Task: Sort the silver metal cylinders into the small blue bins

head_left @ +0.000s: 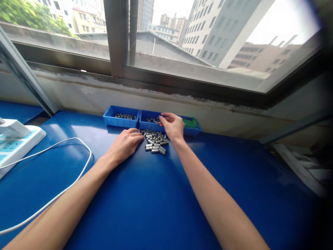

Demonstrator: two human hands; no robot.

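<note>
A pile of small silver metal cylinders (156, 139) lies on the blue table (145, 201) in front of two blue trays. My left hand (124, 143) rests on the table with its fingers reaching the pile's left edge, loosely curled. My right hand (171, 125) hovers over the middle blue tray (145, 124), fingertips pinched together on what looks like one small metal piece. The left blue tray (121, 116) holds several of the same metal pieces.
A third tray section with green parts (190, 123) sits right of my right hand. A white power strip (15, 139) and its white cable (65, 173) lie at the left. The wall and window sill (166, 90) stand just behind the trays.
</note>
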